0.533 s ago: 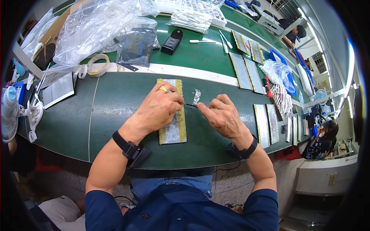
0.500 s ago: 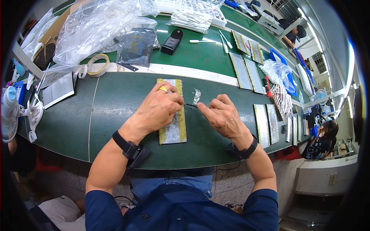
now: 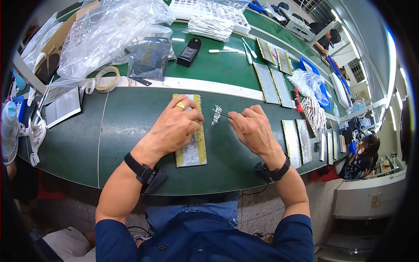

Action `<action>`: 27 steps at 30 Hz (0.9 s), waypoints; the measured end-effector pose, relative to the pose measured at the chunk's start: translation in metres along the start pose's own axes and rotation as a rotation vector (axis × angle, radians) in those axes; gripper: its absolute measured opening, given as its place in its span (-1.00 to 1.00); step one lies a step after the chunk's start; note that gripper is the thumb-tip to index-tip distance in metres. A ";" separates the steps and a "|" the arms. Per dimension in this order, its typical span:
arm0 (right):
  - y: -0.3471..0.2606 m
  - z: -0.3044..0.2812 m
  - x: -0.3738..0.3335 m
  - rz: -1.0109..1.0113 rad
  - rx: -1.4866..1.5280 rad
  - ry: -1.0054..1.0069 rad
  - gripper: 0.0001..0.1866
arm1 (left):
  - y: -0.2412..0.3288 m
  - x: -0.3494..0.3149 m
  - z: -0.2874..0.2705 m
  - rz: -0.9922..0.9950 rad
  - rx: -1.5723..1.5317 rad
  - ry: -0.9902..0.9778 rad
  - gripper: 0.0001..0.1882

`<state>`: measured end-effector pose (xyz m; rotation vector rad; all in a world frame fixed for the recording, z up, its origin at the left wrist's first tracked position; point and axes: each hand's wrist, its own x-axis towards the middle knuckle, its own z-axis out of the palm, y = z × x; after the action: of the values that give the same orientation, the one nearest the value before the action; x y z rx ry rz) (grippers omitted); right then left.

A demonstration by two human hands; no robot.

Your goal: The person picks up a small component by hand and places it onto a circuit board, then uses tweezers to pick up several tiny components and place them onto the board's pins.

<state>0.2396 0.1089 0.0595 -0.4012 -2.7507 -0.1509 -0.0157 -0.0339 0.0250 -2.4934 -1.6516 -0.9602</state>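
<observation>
My left hand (image 3: 173,126) lies over a flat grey plate (image 3: 190,158) with yellow strips along its long sides. Its fingers are curled and hold the plate on the table; a yellow band circles one finger. Small teeth or pins line the plate's right edge. In my right hand (image 3: 252,128) is a thin dark pair of tweezers (image 3: 224,115), pinched between thumb and fingers. The tweezers point left, with their tips at a small pile of tiny silvery pieces (image 3: 215,118) beside the plate. Whether the tips grip a piece is too small to tell.
More plates (image 3: 291,142) lie to the right, others (image 3: 266,83) farther back. A black pouch (image 3: 189,52), tape roll (image 3: 107,79), clear plastic bags (image 3: 111,37) and bundled white swabs (image 3: 211,27) are at the back. A small fan (image 3: 11,131) stands left. Co-workers sit at the right.
My right hand has drawn the tweezers away from the plate's toothed edge, over to the silvery pile. My left hand stays on the plate. The whole view has shifted slightly.
</observation>
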 end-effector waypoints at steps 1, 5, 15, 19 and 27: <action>0.002 0.002 -0.001 0.023 0.007 0.003 -0.83 | -0.001 0.000 0.003 -0.024 -0.003 0.057 -0.87; 0.006 0.002 -0.001 0.094 0.015 -0.006 -0.86 | -0.003 -0.001 0.006 -0.104 -0.019 0.181 -0.91; 0.010 0.006 -0.001 0.167 0.047 -0.034 -0.88 | -0.004 -0.001 0.010 -0.163 -0.051 0.230 -0.97; 0.011 0.008 -0.002 0.182 0.044 -0.025 -0.88 | -0.003 -0.001 0.009 -0.167 -0.053 0.216 -0.96; 0.011 0.008 -0.002 0.175 0.050 -0.043 -0.88 | -0.004 -0.001 0.009 -0.164 -0.056 0.216 -0.96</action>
<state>0.2417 0.1198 0.0525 -0.6345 -2.7381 -0.0295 -0.0151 -0.0301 0.0159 -2.2179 -1.8014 -1.2587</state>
